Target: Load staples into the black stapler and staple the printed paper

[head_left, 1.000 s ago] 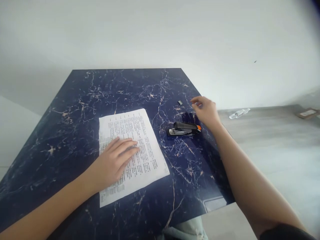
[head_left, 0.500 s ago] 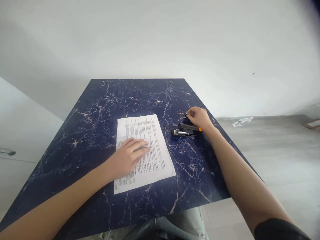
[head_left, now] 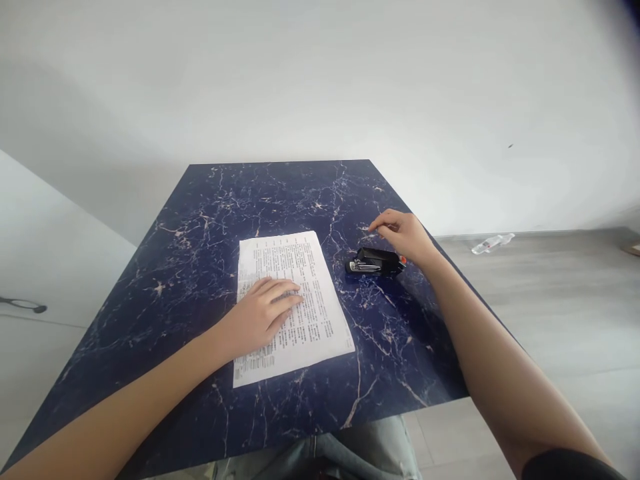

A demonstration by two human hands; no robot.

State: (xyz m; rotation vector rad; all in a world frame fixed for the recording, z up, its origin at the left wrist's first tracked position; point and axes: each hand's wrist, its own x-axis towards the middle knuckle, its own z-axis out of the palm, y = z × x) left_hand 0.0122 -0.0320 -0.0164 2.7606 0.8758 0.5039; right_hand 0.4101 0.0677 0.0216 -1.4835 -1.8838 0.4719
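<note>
My left hand [head_left: 263,310] lies flat on a printed sheet of paper [head_left: 310,327], its fingers stretched out over the text. To the right of the paper rests a black stapler [head_left: 380,261], with a silvery front part and an orange-red spot at its right end. Just behind the stapler, close to the table top, is my right hand [head_left: 403,233]. Its index finger is extended and its thumb sits a little apart below. I see nothing between these fingers; the other fingertips are partly hidden.
Both arms reach over a dark blue, white-veined table [head_left: 280,200] that stands against a pale wall [head_left: 320,80]. On the grey floor to the right lies a clear plastic piece [head_left: 493,243]. A dark looped object [head_left: 30,305] shows at the far left.
My right thumb and fingers have parted from a pinch, and the small dark bit at their tips no longer shows. My left hand stays on the paper. The view has shifted slightly.
</note>
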